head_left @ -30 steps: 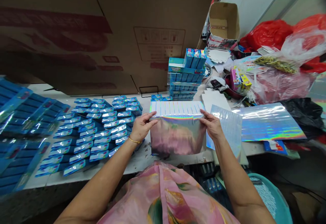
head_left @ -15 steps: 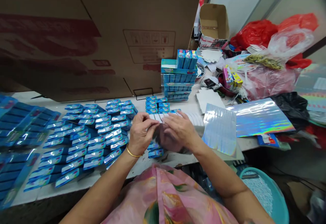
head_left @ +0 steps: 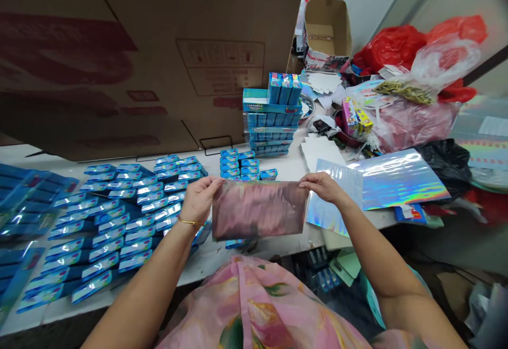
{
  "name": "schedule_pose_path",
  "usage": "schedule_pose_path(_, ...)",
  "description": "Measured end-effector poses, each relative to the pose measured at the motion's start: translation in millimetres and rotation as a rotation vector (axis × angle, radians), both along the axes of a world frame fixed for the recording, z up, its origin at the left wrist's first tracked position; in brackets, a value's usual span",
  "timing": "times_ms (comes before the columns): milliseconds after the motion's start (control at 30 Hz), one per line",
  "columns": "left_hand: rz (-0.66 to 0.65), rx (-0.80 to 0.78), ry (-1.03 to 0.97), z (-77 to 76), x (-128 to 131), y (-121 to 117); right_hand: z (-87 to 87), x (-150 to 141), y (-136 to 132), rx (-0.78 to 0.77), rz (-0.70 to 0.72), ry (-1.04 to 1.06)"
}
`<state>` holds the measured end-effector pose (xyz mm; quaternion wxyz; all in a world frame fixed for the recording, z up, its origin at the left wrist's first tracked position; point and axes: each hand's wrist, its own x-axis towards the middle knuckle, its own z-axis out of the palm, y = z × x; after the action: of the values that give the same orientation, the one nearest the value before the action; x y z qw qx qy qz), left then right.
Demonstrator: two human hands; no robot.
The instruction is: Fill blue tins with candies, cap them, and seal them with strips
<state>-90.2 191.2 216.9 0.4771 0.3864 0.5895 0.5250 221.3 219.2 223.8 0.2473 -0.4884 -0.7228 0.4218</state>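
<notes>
A shiny pinkish foil sheet hangs upright over the table's front edge, held by its two top corners. My left hand pinches the top left corner. My right hand pinches the top right corner. A thin gold bangle sits on my left wrist. Just behind the sheet lie a few small blue packs. Left of my left hand, rows of flat blue packs cover the white table.
A tall stack of blue boxes stands behind the sheet. Holographic foil sheets lie to the right. A big cardboard carton walls off the back. Red and clear plastic bags pile up at the far right.
Both hands came together over the sheet, then moved apart again. The sheet is folded shorter and its white-striped top strip no longer shows. The view has shifted slightly.
</notes>
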Motion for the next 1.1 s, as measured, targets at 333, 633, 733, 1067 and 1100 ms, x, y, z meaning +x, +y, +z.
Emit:
schedule_pose_path(333, -0.146, -0.339, -0.23, -58.5, 38.4, 0.5, -44.9, 39.2, 50.0, 0.091, -0.202, -0.286)
schedule_pose_path(633, -0.059, -0.392, -0.258, -106.3, 61.1, 17.6, -95.5, -88.5, 38.6, 0.639, 0.14, -0.542)
schedule_pose_path(733, -0.083, -0.351, -0.278, -110.7, 59.4, 15.4, -106.7, -115.9, 26.1, 0.639, 0.275, -0.515)
schedule_pose_path(1067, -0.019, -0.375, -0.381, -121.7, 60.0, 17.0, -128.5, -105.6, 9.6, 0.709, 0.332, -0.574)
schedule_pose_path(1100, -0.011, -0.382, -0.371, -122.7, 59.4, 19.3, -127.6, -104.6, 8.1, 0.695, 0.317, -0.574)
